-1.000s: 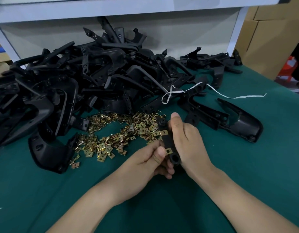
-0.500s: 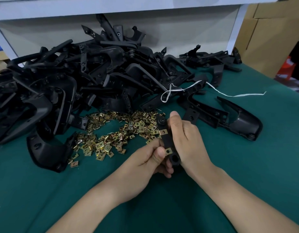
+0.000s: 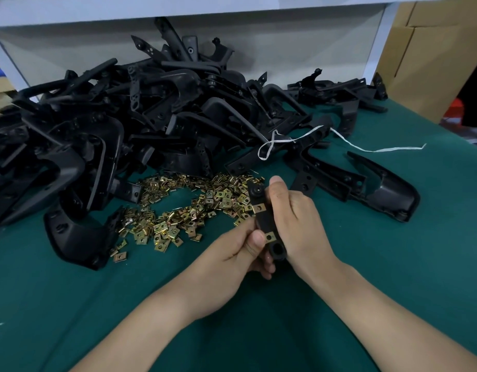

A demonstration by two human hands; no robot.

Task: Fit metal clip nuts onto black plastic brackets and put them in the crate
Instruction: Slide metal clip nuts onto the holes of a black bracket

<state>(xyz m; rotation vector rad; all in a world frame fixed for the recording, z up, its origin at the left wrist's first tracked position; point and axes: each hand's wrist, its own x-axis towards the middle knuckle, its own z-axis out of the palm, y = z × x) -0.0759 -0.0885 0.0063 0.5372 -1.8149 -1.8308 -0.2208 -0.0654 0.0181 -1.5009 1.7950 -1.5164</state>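
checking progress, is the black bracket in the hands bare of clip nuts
No, the black bracket carries an upper clip nut and a lower clip nut.

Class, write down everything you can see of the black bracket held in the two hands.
The black bracket is a narrow, plastic-looking strip, held nearly upright above the green table cover. A round boss tops it; a round hole opens at its lower end. Two brass-coloured clip nuts sit on one edge. The right hand wraps its other side; the left hand pinches it low, thumb beside the lower nut.
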